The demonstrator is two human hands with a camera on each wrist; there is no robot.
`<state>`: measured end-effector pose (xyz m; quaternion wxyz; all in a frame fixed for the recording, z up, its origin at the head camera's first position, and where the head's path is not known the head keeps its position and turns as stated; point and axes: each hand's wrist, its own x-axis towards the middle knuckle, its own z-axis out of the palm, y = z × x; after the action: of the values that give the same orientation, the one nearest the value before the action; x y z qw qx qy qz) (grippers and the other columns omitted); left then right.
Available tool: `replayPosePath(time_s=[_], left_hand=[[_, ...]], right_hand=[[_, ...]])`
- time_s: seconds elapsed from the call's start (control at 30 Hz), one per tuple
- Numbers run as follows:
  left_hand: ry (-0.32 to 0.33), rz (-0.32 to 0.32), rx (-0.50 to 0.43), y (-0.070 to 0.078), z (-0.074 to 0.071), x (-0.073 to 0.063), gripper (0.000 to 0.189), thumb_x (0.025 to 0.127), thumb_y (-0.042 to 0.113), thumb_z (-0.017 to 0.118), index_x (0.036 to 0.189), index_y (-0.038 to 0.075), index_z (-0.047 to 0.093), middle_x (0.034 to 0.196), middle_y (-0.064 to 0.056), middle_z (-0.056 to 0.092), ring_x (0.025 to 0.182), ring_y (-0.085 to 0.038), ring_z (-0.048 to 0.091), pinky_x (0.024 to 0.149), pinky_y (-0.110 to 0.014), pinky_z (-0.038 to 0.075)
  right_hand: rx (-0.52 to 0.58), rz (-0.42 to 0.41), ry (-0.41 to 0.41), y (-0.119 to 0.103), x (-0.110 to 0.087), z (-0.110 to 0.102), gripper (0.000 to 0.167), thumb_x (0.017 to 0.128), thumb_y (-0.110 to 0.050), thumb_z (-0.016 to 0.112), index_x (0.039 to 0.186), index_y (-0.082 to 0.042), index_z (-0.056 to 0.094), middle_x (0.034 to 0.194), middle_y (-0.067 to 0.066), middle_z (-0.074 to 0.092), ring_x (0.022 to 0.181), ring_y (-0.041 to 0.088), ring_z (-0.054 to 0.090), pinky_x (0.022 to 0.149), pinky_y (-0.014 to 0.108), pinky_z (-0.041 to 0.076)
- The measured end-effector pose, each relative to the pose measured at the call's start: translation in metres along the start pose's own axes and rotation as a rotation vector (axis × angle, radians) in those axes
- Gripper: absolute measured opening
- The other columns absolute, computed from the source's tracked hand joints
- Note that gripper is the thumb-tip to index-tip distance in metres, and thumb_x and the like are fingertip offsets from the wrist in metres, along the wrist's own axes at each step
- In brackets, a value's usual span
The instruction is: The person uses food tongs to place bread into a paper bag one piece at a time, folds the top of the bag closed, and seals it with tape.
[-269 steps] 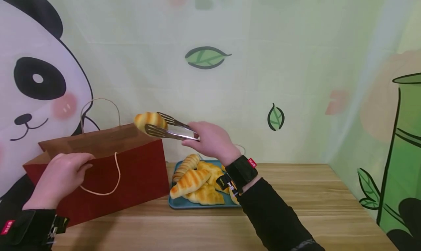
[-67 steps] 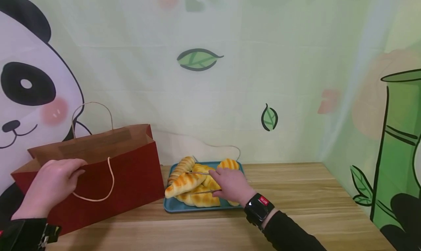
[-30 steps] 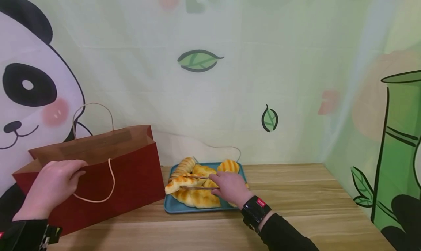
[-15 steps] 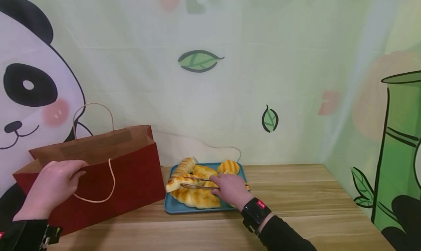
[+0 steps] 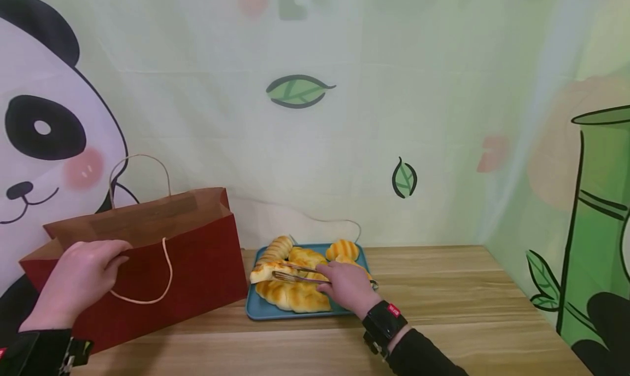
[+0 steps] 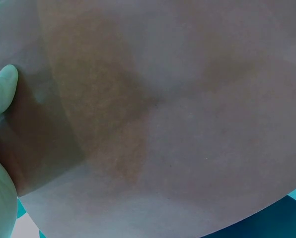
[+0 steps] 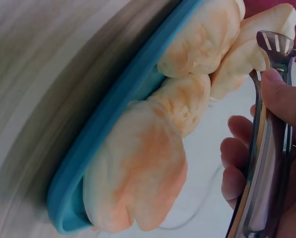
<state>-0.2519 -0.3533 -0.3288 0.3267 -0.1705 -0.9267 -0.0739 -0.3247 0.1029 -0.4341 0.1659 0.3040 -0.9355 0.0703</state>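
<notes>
Blue and shallow, the tray (image 5: 263, 312) is lying on the wooden table (image 5: 443, 310). Just left of the tray, a red paper bag (image 5: 206, 261) is standing with its mouth gaping, one cord handle (image 5: 170, 269) drooping down its front. The left hand (image 5: 79, 277) is pinching the bag's front rim, thumb against fingers. Over the tray, the right hand (image 5: 348, 285) is curling its fingers round metal tongs (image 7: 261, 193), whose slotted ends are pointing leftward with a narrow gap between them. These ends are reaching a long loaf (image 5: 266, 271) at the tray's left side; I cannot tell whether they are clamping it. A ridged roll (image 5: 278, 247) is resting at the tray's back left, a striped bun (image 5: 343, 249) is sitting at its back right, and a broad loaf (image 5: 300, 298) is lying along its front. Behind the tray, a pale green cloth (image 5: 443, 64) is hanging, its printed panda (image 5: 29, 64) showing well to the tray's left.
</notes>
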Motion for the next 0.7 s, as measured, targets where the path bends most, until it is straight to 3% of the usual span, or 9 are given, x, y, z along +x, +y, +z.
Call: replayPosePath(time_s=[0.33, 0.7], left_hand=[[0.004, 0.013, 0.006, -0.0002, -0.0006, 0.0, 0.026, 0.067, -0.014, 0.081, 0.089, -0.004, 0.07, 0.075, -0.017, 0.069, 0.067, -0.034, 0.062, 0.073, -0.061, 0.05], [0.0, 0.013, 0.005, -0.0018, 0.0006, -0.0006, 0.027, 0.067, -0.014, 0.081, 0.09, -0.005, 0.07, 0.075, -0.018, 0.069, 0.067, -0.034, 0.063, 0.073, -0.061, 0.05]], right_hand=[[0.076, 0.054, -0.041, -0.002, -0.0013, -0.0029, 0.032, 0.089, -0.036, 0.073, 0.115, -0.017, 0.067, 0.076, -0.006, 0.053, 0.064, 0.011, 0.051, 0.05, 0.026, 0.04], [0.124, 0.084, -0.03, -0.0013, -0.0013, -0.0016, 0.034, 0.089, -0.035, 0.073, 0.117, -0.015, 0.067, 0.086, -0.002, 0.065, 0.071, 0.014, 0.057, 0.055, 0.03, 0.044]])
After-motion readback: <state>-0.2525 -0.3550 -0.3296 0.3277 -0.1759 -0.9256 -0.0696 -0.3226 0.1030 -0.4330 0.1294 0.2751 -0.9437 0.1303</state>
